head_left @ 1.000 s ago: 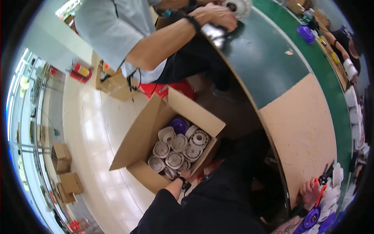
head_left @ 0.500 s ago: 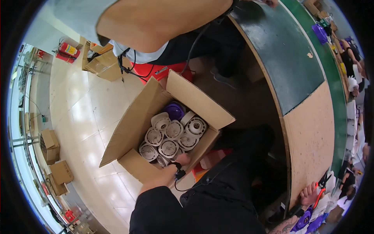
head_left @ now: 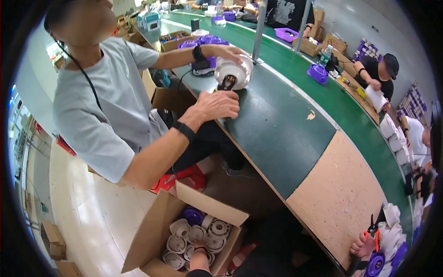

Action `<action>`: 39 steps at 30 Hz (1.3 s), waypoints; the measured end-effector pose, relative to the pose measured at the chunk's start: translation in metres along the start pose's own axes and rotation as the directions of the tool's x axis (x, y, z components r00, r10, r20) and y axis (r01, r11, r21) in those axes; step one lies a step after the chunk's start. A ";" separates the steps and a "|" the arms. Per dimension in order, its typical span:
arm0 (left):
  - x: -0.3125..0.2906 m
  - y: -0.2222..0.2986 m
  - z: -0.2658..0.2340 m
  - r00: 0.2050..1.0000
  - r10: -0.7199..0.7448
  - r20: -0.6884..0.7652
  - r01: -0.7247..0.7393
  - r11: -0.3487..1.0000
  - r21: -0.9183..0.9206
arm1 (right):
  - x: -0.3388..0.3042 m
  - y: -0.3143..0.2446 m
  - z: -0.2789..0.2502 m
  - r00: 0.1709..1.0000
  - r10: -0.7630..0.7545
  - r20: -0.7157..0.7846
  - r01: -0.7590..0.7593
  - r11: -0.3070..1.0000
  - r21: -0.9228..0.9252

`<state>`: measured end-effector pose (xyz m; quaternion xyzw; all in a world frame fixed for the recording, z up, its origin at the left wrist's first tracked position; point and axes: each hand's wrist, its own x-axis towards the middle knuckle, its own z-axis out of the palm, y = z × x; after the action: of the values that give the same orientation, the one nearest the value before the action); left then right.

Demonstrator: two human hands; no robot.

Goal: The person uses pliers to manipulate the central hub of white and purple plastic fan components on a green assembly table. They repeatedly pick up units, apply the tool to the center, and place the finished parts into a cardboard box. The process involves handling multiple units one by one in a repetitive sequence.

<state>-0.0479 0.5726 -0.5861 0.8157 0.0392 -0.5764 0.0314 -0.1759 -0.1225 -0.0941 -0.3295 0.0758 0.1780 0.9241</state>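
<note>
Head camera: I look down on a workbench (head_left: 277, 138) slanting toward the lower right, with an open cardboard box (head_left: 210, 202) beside it, below its top.
Left hand (head_left: 199, 244): I see it reaching into the box among the white round housings (head_left: 176, 244); its fingers are partly hidden, so I cannot tell whether they are spread or gripping one.
Right hand (head_left: 362, 245): it is at the bench edge, by the corner of a tan board (head_left: 337, 198); its fingers are curled next to red-handled pliers (head_left: 379, 236), whose dark jaws point up. I cannot tell whether they close on the handles.
Box contents: the white round housings lie packed close together, most with round faces up, and a purple housing (head_left: 192, 215) sits near the back corner.
Bench corner: white plastic parts (head_left: 391, 240) pile up just beside the pliers, with a purple round part (head_left: 376, 264) near the wrist.
Co-worker: seated on a red stool (head_left: 189, 176), this person steadies a white fixture (head_left: 223, 73) with one hand (head_left: 226, 51); the other hand (head_left: 218, 105) holds dark pliers (head_left: 227, 84) at its centre.
Beyond: I make out a green conveyor belt (head_left: 360, 131) along the bench, and a person in a black cap (head_left: 391, 64) across it.
</note>
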 end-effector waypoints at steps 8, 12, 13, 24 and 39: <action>-0.054 -0.036 -0.050 0.964 0.042 -0.264 -0.149 0.905 -0.398 | 0.001 0.004 -0.021 1.000 0.022 0.018 -0.023 0.999 0.043; -0.171 -0.003 -0.089 0.828 -0.061 -0.557 -0.328 0.753 -0.570 | -0.021 0.010 -0.066 0.979 0.117 -0.169 -0.098 0.988 0.120; -0.188 -0.014 -0.091 0.776 -0.054 -0.629 -0.379 0.757 -0.532 | -0.017 0.013 -0.072 0.973 0.128 -0.191 -0.110 0.989 0.102; -0.541 0.185 -0.241 0.277 0.464 -0.841 -0.961 0.126 -0.247 | 0.011 -0.005 0.057 0.925 -0.239 -0.295 0.121 0.922 -0.368; -0.495 0.599 -0.333 0.147 0.784 -0.603 -0.627 -0.397 -0.670 | -0.010 -0.016 0.053 0.759 -0.570 -0.315 0.248 0.700 -0.670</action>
<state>0.1597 -0.0049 -0.0049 0.4095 -0.2066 -0.3333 0.8237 -0.1783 -0.1033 -0.0410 -0.6424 0.1754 -0.1180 0.7366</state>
